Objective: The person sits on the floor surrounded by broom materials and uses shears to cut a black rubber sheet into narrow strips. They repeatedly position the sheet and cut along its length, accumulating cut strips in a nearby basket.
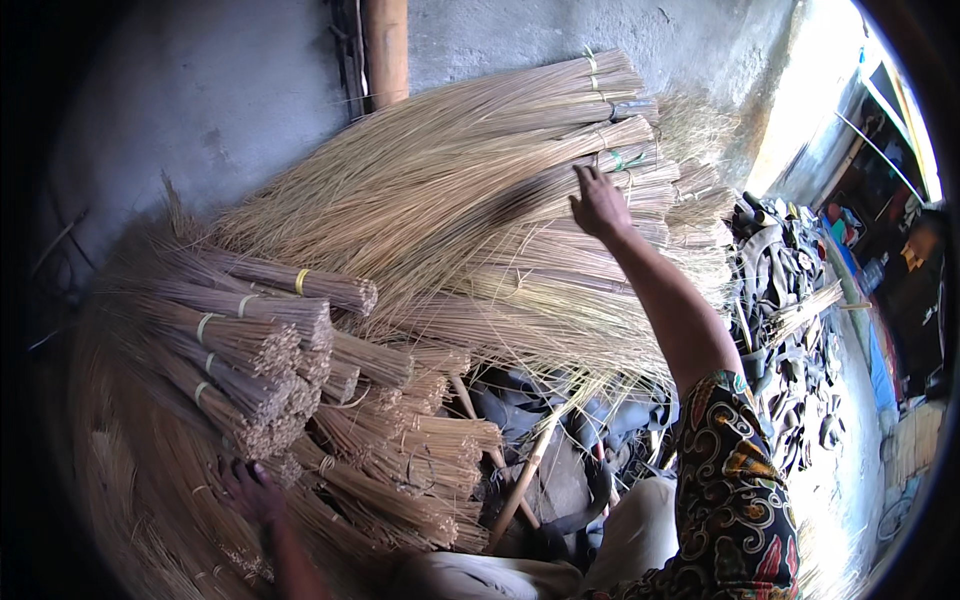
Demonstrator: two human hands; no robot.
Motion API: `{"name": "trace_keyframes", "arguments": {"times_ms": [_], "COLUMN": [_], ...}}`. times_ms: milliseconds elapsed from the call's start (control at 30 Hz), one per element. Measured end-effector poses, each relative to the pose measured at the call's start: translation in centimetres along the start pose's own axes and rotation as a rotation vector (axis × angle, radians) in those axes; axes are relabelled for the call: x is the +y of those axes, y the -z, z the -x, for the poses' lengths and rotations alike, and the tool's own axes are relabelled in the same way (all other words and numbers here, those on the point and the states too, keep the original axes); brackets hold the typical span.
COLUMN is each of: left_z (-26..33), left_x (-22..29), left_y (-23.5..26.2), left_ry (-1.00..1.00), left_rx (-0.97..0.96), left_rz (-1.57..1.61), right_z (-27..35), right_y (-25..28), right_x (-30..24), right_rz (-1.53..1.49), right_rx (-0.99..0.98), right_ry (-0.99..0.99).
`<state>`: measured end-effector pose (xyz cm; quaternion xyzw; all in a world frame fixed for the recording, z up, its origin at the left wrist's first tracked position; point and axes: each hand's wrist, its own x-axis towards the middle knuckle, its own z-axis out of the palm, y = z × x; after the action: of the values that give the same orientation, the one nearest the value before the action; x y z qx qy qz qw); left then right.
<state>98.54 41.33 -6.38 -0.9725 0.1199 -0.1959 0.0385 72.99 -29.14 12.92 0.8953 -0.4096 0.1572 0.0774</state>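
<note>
My right hand is stretched out over a tall pile of long straw-coloured stick bundles. Its fingers are extended beside the tied end of a darker bundle with a green tie; whether they touch it I cannot tell. Low on the left, my left hand has its fingers apart and grips nothing visible. It is next to the cut ends of shorter brown bundles, several bound with pale green or yellow bands. More bundles with bare ends lie between that hand and my knees.
A grey wall rises behind the pile, with a wooden post against it. Dark strips of scrap are heaped on the right, with a small bundle on top. Wooden poles slant up before my legs. Bright light enters at upper right.
</note>
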Motion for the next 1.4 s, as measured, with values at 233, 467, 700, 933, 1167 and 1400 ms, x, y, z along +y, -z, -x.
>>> {"name": "trace_keyframes", "arguments": {"times_ms": [233, 467, 700, 933, 1167, 1400], "left_z": [0.1, -0.3, -0.3, -0.7, -0.4, -0.9], "left_x": [-1.5, -5.5, -6.5, 1.1, 1.3, -0.4], "left_y": [-3.2, -9.1, -10.1, 1.0, 1.2, 0.1], "left_ry": [0.159, -0.078, -0.004, 0.203, -0.016, -0.001], "left_rx": [-0.22, 0.258, 0.03, -0.421, -0.134, -0.202], "left_rz": [0.033, -0.165, -0.136, -0.084, -0.292, -0.079], "right_z": [-8.1, -10.4, -9.6, -4.8, 5.9, 23.4], "right_y": [-2.5, -2.6, 0.1, 6.3, 19.5, 34.5], "right_x": [3.9, 3.0, 4.7, 7.5, 13.6, 16.2], "right_rz": [0.158, 0.302, 0.226, 0.363, 0.441, -0.197], "right_rx": [0.007, -0.09, 0.054, 0.269, 0.44, 0.368], "right_ry": [0.104, 0.121, 0.244, 0.428, 0.197, -0.372]}}
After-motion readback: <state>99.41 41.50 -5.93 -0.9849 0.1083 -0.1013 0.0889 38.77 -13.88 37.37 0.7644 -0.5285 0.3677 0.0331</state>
